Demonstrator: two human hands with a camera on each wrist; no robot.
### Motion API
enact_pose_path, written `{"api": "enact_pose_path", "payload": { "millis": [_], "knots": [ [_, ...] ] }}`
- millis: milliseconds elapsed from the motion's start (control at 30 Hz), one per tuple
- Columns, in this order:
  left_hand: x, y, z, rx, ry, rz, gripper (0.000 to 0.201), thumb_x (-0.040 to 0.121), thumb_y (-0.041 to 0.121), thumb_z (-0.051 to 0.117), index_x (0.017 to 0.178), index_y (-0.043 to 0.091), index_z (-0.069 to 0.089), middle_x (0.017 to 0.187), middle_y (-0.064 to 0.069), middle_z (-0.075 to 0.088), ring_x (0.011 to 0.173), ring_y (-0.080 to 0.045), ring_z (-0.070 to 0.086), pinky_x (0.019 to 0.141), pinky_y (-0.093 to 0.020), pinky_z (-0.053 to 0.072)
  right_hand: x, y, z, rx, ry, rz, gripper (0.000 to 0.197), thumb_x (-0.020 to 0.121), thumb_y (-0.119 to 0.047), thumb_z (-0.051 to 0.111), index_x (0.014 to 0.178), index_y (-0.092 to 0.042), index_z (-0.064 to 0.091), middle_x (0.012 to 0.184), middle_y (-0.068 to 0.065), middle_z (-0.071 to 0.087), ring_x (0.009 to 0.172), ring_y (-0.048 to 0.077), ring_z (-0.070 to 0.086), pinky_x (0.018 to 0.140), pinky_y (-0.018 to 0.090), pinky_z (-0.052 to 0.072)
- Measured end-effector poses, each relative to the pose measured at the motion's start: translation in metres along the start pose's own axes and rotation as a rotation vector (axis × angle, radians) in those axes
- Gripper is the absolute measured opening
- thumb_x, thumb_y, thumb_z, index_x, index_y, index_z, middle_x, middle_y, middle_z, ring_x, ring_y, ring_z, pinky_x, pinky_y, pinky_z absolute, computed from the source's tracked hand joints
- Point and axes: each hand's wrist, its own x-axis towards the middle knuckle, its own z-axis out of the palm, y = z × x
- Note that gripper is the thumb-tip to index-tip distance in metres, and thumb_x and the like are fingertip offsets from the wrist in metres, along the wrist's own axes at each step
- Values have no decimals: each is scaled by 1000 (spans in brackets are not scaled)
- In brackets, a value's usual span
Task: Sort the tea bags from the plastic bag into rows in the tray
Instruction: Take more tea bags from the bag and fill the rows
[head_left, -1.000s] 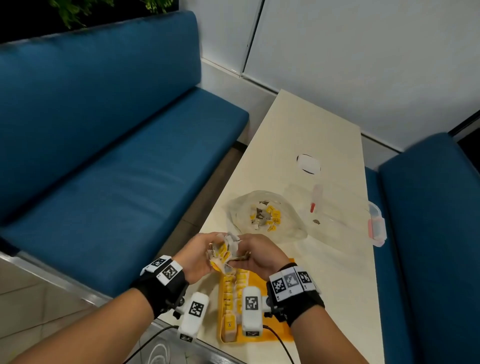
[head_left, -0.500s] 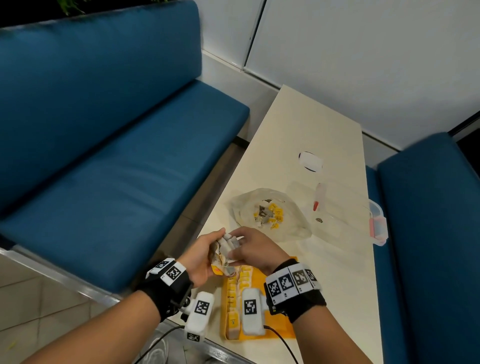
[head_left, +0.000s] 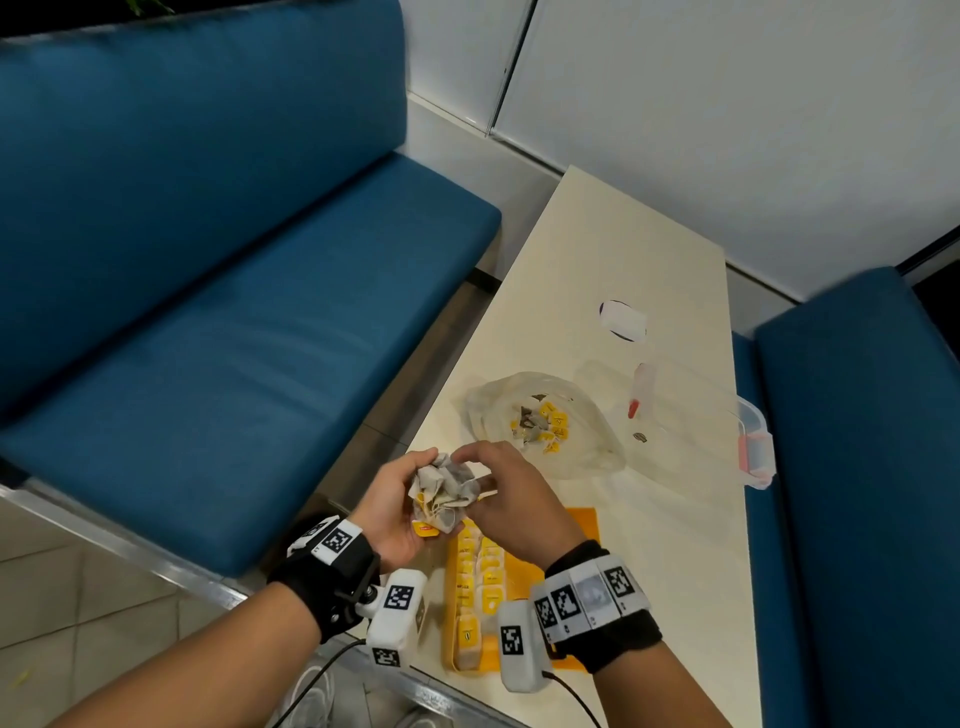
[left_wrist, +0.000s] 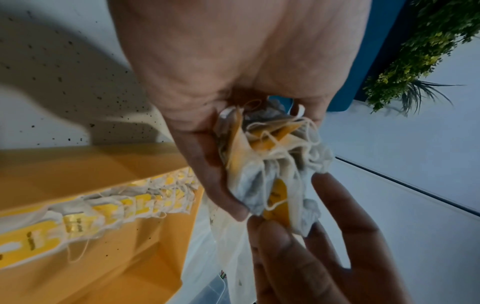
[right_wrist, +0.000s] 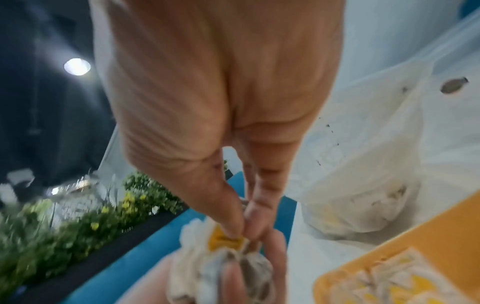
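Observation:
My left hand (head_left: 397, 501) cups a crumpled bunch of tea bags (head_left: 444, 491) with white strings and yellow tags, held above the table's near left edge. The same tea bags (left_wrist: 272, 164) fill the left wrist view. My right hand (head_left: 506, 493) reaches into the bunch, its thumb and fingertips (right_wrist: 240, 230) pinching one yellow tag (right_wrist: 223, 239). The orange tray (head_left: 582, 525) lies under my hands, with rows of tea bags (head_left: 478, 577) along its left side. The clear plastic bag (head_left: 587, 447) lies beyond, with more tea bags (head_left: 540, 428) inside.
A clear lidded plastic container (head_left: 696, 431) with pink clips stands at the table's right edge, past the bag. A white round sticker (head_left: 622, 320) lies farther up the table (head_left: 613, 249). Blue benches (head_left: 234, 322) flank the table on both sides.
Both hands have lifted the bunch of tea bags slightly up and away from the tray. My right fingers have moved onto a tag in the bunch.

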Motion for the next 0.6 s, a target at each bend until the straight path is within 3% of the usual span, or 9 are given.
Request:
{"api": "enact_pose_path", "payload": {
  "millis": [67, 167, 267, 367, 500, 600],
  "knots": [
    [-2, 0, 2, -6, -3, 10, 37, 95, 39, 56, 92, 5, 72, 85, -17, 70, 60, -28, 67, 51, -32, 56, -4, 5, 3, -22, 57, -66, 42, 82, -4, 72, 114, -31, 64, 118, -10, 48, 96, 8, 62, 80, 15, 53],
    [-3, -1, 4, 5, 11, 25, 38, 96, 37, 56, 82, 8, 76, 79, -13, 71, 60, -25, 67, 55, -31, 54, -10, 13, 7, -117, 87, -152, 28, 85, -11, 71, 105, -31, 66, 126, -12, 44, 102, 9, 59, 83, 23, 54],
    [-4, -4, 6, 19, 34, 18, 33, 94, 38, 59, 90, 9, 74, 81, -12, 69, 63, -24, 66, 60, -32, 55, -16, 19, 10, -212, 109, -234, 16, 90, -17, 68, 101, -29, 68, 131, -11, 43, 100, 10, 59, 79, 23, 52],
    [-4, -7, 4, -6, 37, -5, 34, 94, 38, 60, 97, 7, 72, 82, -12, 69, 65, -25, 67, 61, -33, 55, -19, 23, 11, -316, 136, -324, 12, 91, -21, 66, 102, -27, 68, 126, -8, 48, 92, 9, 60, 72, 19, 47],
    [-5, -9, 3, -23, 20, -26, 36, 94, 40, 59, 96, 6, 71, 82, -13, 68, 66, -25, 65, 62, -33, 53, -22, 26, 11, -376, 210, -365, 7, 91, -25, 62, 96, -22, 66, 110, -9, 52, 80, 15, 61, 61, 33, 54],
    [-4, -8, 1, -70, -8, -59, 36, 90, 39, 63, 92, 5, 71, 84, -13, 62, 68, -25, 61, 62, -33, 48, -24, 25, 8, -399, 262, -352, 10, 91, -28, 61, 92, -19, 65, 104, -8, 54, 83, 16, 59, 62, 33, 54]
  ]
}}
